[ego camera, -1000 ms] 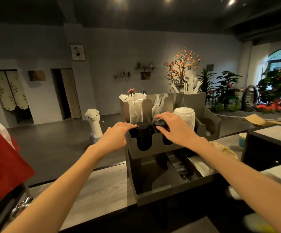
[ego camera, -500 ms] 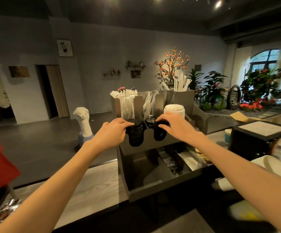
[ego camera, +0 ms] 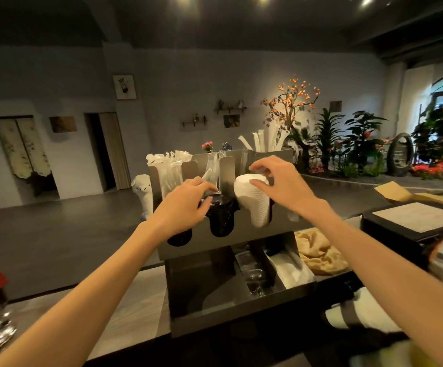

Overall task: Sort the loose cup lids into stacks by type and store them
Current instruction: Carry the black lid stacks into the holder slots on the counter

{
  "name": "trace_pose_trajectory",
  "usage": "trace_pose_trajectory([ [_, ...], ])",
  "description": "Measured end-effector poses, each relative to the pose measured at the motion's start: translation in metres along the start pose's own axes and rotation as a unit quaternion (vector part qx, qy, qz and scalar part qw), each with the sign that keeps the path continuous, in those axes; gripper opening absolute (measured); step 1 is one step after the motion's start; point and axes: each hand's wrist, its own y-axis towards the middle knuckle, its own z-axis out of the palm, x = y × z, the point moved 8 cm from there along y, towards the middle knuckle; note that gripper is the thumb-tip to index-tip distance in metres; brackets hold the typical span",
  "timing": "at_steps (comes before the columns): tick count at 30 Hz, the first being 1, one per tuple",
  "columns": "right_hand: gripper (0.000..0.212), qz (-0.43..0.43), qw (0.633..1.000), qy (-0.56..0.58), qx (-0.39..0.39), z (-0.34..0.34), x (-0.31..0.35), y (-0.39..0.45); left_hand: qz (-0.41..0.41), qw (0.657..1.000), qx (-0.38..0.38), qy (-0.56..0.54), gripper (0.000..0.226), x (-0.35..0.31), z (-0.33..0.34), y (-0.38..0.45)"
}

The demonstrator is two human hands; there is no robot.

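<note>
Nearest, left hand [ego camera: 182, 207] curled over black lid stack [ego camera: 219, 215] in organiser [ego camera: 228, 231] slot, probably pinching its top. Just beyond, to the right, right hand [ego camera: 281, 186] pinching the rim of white lid stack [ego camera: 253, 200], long axis tilted left.

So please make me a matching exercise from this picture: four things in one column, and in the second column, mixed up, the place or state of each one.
Things:
1. white lid stack
2. black lid stack
3. beige cloth
4. wrapped straws

Places or states:
a. stands upright in the organizer's back right compartment
b. lies crumpled on the counter, right of the organizer
c. sits in the middle front slot, under the left hand
d. leans in the right front slot, with the right hand on its top

Pairs: 1-d, 2-c, 3-b, 4-a
</note>
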Motion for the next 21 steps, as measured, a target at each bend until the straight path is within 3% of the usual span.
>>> trace_pose_trajectory([
  [4,0.043,-0.008,0.996,-0.011,0.083,0.002,-0.038,-0.004,-0.006,1.000,0.013,-0.013,0.045,-0.026,0.023,0.033],
  [9,0.030,-0.008,0.998,0.044,0.042,0.012,-0.050,-0.006,-0.031,0.998,0.046,0.003,0.056,-0.032,0.055,0.049],
  [14,0.026,-0.001,0.996,0.084,0.004,0.018,-0.053,-0.006,-0.057,0.998,0.031,-0.003,0.057,-0.020,0.060,0.053],
  [21,0.030,-0.016,0.994,0.090,0.058,0.017,-0.057,-0.001,-0.056,0.994,0.094,-0.009,0.064,-0.016,0.064,0.054],
])
